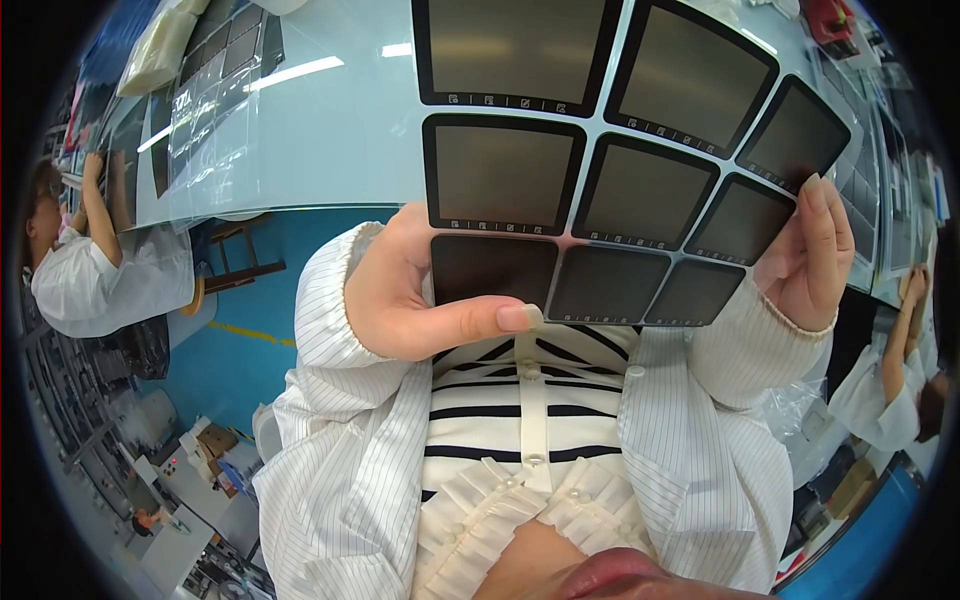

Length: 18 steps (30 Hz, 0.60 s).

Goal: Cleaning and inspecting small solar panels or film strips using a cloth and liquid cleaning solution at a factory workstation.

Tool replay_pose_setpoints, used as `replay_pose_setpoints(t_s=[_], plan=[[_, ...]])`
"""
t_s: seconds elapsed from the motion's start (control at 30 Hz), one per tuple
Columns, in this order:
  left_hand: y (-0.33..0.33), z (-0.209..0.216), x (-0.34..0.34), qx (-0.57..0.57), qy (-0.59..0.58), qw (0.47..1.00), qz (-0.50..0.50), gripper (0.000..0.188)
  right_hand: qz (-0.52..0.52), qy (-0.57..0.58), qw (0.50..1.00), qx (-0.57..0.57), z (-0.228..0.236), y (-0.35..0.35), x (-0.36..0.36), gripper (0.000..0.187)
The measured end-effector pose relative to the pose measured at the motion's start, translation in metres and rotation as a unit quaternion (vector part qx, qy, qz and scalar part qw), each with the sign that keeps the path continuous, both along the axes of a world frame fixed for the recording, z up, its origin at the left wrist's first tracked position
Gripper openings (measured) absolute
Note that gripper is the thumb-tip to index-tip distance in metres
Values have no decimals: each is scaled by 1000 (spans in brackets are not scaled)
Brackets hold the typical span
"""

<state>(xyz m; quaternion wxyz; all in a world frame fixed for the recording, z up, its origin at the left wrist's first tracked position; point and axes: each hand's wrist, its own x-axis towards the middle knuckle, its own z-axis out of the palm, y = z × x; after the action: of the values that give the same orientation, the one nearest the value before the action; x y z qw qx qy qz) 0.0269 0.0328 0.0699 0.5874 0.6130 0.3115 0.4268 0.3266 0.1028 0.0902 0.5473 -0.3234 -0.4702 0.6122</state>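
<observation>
A clear sheet of dark screen panels point(505, 174) is held up before my chest, tilted over the table's near edge. The panels are rectangles with black borders and small icons along one side, set in rows of three. My left hand point(425, 295) is closed on the sheet's lower left corner, thumb across the front and fingers hidden behind. On the opposite side my right hand point(812, 250) pinches the right edge, with a fingertip at the corner of a panel. The sheet's top runs out of the picture.
Beneath the sheet lies a pale blue table point(330, 130). Clear plastic with panel sheets point(215, 110) and a pale wrapped bundle point(160, 45) are at its far left. A red object point(832, 25) sits far right. Co-workers in white sit on both sides; a wooden stool point(235, 258) stands left.
</observation>
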Motion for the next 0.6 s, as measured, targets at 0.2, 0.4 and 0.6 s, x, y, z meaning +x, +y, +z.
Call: replay_pose_setpoints(t_s=[0.2, 0.4, 0.6], plan=[[-7, 2, 11, -56, -60, 994, 67, 43, 59, 28, 997, -50, -8, 6, -21, 49], [-3, 6, 12, -83, -46, 994, 50, 49, 224, -129, 964, -63, -3, 16, -25, 57], [-4, 10, 14, -91, -68, 989, 95, 48, 143, -203, 958, -142, 3, 12, -47, 20]])
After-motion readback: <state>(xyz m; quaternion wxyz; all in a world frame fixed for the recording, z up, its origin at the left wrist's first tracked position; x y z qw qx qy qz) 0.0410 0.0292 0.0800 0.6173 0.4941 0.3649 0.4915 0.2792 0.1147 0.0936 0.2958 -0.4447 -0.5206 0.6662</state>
